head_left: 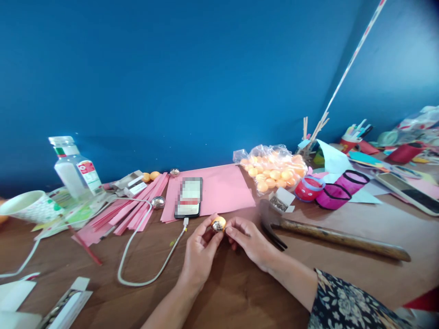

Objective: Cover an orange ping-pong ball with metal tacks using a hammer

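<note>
Between the thumb and fingers of my left hand (200, 256) is an orange ball (222, 221), its near face partly covered with shiny silver tacks. My right hand (250, 240) is closed in a pinch against the ball's right side; whatever is between its fingertips is too small to make out. Just beyond my hands, a phone (196, 209) with a white cable lies on pink paper (226, 187). To the right, a small open box (281, 199) contains small metal pieces. A claw hammer (339, 236) lies right of my right hand.
A plastic bag of orange balls (274, 171) rests by the blue wall. Silver-covered balls (158, 202) sit near pink paper strips (133, 210). At left are a bottle (75, 169), a paper cup (32, 205) and the looping cable (120, 269). Purple cups (332, 196) stand at right.
</note>
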Tool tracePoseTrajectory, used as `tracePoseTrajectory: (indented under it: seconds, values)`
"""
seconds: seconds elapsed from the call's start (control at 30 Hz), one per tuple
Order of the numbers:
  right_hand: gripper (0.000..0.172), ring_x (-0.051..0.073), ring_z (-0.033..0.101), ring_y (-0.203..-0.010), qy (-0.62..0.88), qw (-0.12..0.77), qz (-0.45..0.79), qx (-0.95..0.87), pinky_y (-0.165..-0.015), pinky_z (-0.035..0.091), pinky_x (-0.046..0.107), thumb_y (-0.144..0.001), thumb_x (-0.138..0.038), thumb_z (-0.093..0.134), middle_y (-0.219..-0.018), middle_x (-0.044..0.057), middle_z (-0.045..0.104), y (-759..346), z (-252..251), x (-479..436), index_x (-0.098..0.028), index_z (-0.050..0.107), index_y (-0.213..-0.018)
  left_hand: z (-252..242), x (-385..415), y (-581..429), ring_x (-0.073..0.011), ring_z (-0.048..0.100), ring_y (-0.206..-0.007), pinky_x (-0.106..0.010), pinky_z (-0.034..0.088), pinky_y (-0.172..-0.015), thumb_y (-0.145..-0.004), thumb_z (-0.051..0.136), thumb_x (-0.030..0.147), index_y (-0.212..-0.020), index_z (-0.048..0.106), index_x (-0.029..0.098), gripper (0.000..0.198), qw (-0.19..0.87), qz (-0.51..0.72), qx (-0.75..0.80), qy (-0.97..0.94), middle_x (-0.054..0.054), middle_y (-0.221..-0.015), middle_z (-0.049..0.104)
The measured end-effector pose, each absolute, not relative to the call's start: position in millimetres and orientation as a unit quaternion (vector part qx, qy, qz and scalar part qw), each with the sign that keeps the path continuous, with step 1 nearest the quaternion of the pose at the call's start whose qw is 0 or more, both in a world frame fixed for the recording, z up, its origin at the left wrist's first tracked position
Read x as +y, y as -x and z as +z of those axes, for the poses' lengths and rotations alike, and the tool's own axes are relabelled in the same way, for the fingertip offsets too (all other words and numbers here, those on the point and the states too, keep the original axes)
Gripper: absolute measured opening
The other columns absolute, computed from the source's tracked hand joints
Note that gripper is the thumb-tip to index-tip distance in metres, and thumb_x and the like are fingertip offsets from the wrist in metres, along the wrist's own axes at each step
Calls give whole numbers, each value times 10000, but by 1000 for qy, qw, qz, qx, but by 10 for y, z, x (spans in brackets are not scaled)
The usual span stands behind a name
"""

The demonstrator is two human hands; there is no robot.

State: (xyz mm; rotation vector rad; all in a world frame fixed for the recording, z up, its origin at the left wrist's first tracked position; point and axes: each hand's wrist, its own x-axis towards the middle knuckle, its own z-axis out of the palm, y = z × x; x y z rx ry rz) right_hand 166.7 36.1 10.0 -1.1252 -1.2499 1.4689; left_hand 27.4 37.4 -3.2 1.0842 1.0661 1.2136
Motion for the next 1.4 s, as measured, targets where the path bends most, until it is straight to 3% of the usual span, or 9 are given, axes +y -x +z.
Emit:
tracePoseTrajectory:
  seconds: [1.4]
  values:
    - [252, 72, 482, -528, 464, 430, 590, -501, -500, 391, 195, -801, -384, 549, -636, -20, 525, -1672, 73, 353, -134, 531, -771, -16, 360, -272, -210, 599, -1000, -303, 463, -859, -694, 653, 240, -1112, 568, 173, 432, 564, 518, 461, -448, -75, -1098, 651]
